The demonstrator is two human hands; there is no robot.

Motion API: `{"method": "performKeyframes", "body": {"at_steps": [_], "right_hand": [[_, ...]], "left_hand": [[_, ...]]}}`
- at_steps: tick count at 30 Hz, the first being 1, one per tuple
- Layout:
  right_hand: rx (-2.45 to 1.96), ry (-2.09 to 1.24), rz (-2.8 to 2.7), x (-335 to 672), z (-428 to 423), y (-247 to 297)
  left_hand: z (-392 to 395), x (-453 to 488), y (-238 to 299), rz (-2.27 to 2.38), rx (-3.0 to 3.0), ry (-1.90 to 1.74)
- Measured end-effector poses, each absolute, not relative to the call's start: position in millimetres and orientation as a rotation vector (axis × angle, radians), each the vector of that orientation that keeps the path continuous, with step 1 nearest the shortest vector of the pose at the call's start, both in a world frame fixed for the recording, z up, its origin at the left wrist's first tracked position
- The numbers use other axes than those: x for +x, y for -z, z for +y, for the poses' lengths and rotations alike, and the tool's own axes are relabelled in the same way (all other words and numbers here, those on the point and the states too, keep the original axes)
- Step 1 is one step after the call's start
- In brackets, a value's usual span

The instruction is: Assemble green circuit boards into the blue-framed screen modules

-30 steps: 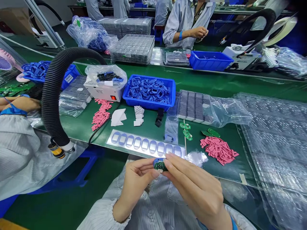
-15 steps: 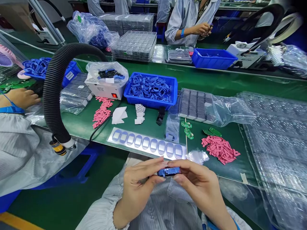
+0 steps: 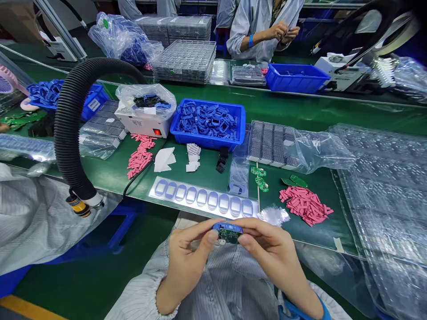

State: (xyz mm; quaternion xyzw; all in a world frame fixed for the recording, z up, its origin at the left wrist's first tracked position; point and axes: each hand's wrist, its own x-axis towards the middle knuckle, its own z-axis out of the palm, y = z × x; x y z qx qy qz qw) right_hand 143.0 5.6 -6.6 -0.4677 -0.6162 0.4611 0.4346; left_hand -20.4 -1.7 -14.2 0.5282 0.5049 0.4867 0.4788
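Observation:
My left hand (image 3: 188,253) and my right hand (image 3: 270,251) pinch one small part between them over my lap: a blue plastic frame with a green circuit board (image 3: 227,232) seated in it, board side facing me. Fingers of both hands are closed on its ends. Just beyond my hands a clear strip of oval film pieces (image 3: 203,198) lies along the table's near edge. Two loose green circuit boards (image 3: 259,178) and a pile of pink pads (image 3: 305,204) lie to the right of it. A blue bin of blue frames (image 3: 208,122) stands behind.
A black corrugated hose (image 3: 68,120) arches over the left side, beside a neighbour's grey sleeve (image 3: 30,222). A white box with a red switch (image 3: 142,124), bagged trays (image 3: 283,146) and clear blister trays (image 3: 383,186) crowd the green table. Another person (image 3: 263,26) works across the belt.
The part has been turned in my fingers: board up a second ago, blue edge up half a second ago, board showing again now. The neighbour's hand on the left has withdrawn.

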Motion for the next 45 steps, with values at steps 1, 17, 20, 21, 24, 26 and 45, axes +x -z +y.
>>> {"method": "performKeyframes", "body": {"at_steps": [1, 17, 20, 21, 24, 26, 45], "right_hand": [[-1.172, -1.145, -1.545, 144, 4, 8], [-1.131, -1.386, -1.303, 153, 7, 17], [-1.129, -1.146, -1.488, 156, 4, 17], [-1.131, -1.054, -1.559, 157, 4, 17], [-1.122, -0.813, -1.718, 159, 3, 17], [-1.108, -0.709, -1.771, 159, 3, 17], [-1.322, -1.0, -1.292, 182, 81, 41]], "left_hand": [[-2, -20, 15, 1.246, 1.297, -1.193], [7, -27, 25, 1.089, 1.426, -1.204], [6, -27, 25, 1.093, 1.42, -1.213], [6, -27, 25, 1.089, 1.414, -1.219], [5, -26, 26, 1.09, 1.416, -1.256], [4, -25, 28, 1.1, 1.438, -1.292], [3, -27, 57, 1.244, 1.481, -1.376]]}}
